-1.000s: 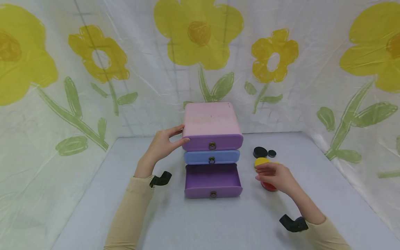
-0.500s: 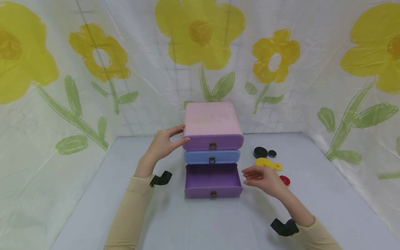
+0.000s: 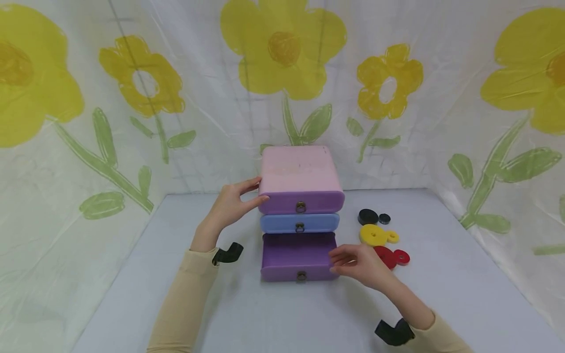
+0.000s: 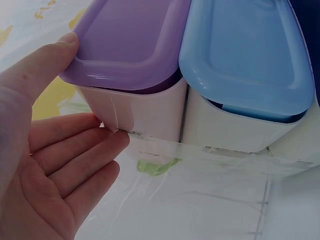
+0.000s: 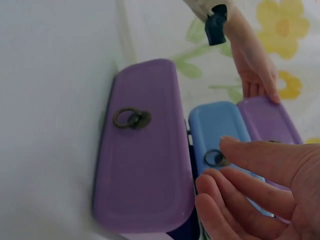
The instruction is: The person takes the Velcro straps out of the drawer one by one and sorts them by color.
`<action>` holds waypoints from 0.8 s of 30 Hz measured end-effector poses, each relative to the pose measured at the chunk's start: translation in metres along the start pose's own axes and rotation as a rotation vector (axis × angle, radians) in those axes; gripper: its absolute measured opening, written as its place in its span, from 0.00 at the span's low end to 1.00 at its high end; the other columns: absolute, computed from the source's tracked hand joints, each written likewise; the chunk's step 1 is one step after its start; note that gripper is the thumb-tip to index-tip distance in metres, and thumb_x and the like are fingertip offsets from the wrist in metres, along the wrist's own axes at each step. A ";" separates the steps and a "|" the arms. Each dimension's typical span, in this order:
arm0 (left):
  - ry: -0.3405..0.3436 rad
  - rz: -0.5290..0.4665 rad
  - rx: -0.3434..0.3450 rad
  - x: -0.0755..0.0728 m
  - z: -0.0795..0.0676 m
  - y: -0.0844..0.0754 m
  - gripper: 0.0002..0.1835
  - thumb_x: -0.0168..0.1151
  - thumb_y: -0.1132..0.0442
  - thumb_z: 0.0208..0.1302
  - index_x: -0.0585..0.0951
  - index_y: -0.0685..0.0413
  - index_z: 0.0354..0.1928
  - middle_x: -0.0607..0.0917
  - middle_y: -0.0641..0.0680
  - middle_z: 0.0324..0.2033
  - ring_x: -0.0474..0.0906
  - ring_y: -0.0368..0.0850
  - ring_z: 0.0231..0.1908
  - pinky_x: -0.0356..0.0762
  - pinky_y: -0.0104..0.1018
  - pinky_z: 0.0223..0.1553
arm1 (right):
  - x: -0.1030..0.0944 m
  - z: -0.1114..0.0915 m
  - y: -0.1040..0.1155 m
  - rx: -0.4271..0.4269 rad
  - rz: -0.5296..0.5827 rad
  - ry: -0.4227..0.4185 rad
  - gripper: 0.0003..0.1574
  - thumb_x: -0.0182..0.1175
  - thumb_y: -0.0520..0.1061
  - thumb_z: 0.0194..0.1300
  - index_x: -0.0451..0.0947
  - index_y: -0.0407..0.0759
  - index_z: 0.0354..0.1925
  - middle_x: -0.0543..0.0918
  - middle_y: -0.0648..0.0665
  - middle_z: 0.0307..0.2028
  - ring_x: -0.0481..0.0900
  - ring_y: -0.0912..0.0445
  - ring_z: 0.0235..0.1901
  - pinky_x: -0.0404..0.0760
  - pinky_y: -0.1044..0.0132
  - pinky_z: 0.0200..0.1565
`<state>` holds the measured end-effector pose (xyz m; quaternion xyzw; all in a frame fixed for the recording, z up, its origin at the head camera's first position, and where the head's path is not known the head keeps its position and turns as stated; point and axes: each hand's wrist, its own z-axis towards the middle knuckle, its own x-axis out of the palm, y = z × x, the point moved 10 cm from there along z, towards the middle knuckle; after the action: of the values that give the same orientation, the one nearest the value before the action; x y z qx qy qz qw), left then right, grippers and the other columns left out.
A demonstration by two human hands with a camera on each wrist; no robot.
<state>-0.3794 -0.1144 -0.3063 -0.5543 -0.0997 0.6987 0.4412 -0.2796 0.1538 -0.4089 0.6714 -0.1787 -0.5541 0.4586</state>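
Observation:
A small pink drawer cabinet point(image 3: 300, 169) stands at mid table, with purple, blue and purple drawer fronts. Its bottom drawer point(image 3: 300, 250) is pulled out, and its visible inside holds nothing. My left hand point(image 3: 229, 203) holds the upper left corner: the thumb lies on the top drawer's front edge, the fingertips touch the pink side. Over the right front corner of the bottom drawer is my right hand point(image 3: 359, 264), fingers loosely bent and holding nothing. Whether it touches the drawer cannot be told. The right wrist view has the drawer's ring pull point(image 5: 132, 118) beyond the fingers.
Right of the cabinet lie round discs in pairs, one large and one small: black point(image 3: 368, 216), yellow point(image 3: 372, 235) and red point(image 3: 385, 257). My right hand partly covers the large red disc. A flower-printed sheet point(image 3: 212, 122) hangs behind the white table point(image 3: 220, 304).
My right hand has moved left and nearer, from over the discs to the bottom drawer's right corner, uncovering the yellow and red discs. The left hand and the drawers stay put.

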 end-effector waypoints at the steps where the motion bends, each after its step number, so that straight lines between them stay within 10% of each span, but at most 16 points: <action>1: 0.000 0.000 0.000 0.000 0.000 0.000 0.39 0.63 0.37 0.56 0.69 0.43 0.67 0.79 0.51 0.58 0.75 0.48 0.59 0.74 0.48 0.57 | 0.002 0.000 0.001 -0.001 0.001 0.003 0.23 0.69 0.50 0.57 0.81 0.41 0.49 0.85 0.46 0.40 0.83 0.60 0.37 0.81 0.73 0.40; 24: -0.002 0.005 -0.003 0.000 0.000 0.000 0.38 0.64 0.38 0.56 0.69 0.43 0.67 0.79 0.51 0.58 0.75 0.48 0.59 0.73 0.49 0.58 | 0.062 0.005 -0.002 -0.037 -0.040 0.105 0.16 0.68 0.43 0.57 0.83 0.37 0.43 0.87 0.48 0.34 0.83 0.64 0.33 0.81 0.74 0.37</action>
<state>-0.3793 -0.1145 -0.3065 -0.5547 -0.0996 0.7002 0.4384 -0.2646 0.1068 -0.4464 0.6943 -0.1306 -0.5304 0.4686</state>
